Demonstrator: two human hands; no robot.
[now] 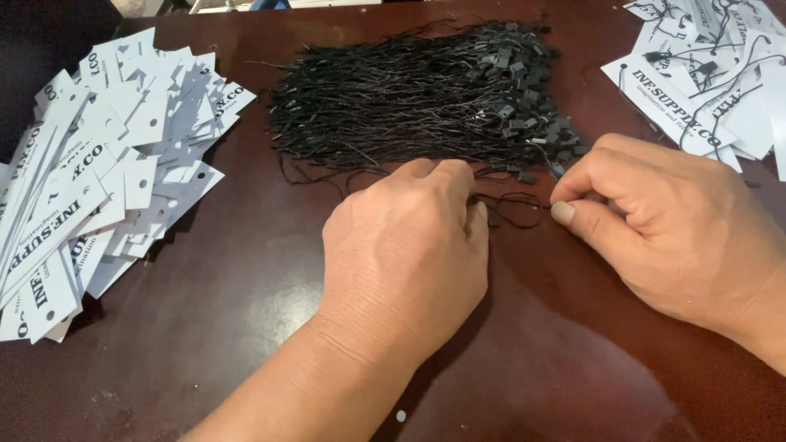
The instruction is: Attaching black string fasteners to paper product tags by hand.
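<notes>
Black string loop (514, 209) between both hands, at six o'clock of the string bundle (426, 98), left hand (409, 254) palm down, fingers curled, seemingly pinching it, right hand (655, 221) thumb and forefinger pressed together on it.

Both hands are resting on a dark brown table (246, 327). The left hand (405, 245) is lying knuckles up, fingertips touching a loose black string (512, 211) below the heap of black strings (417, 98). The right hand (663, 229) is pinching that string's other end. A pile of white tags (90, 188) is lying at the left, strung tags (704, 74) at the upper right.
</notes>
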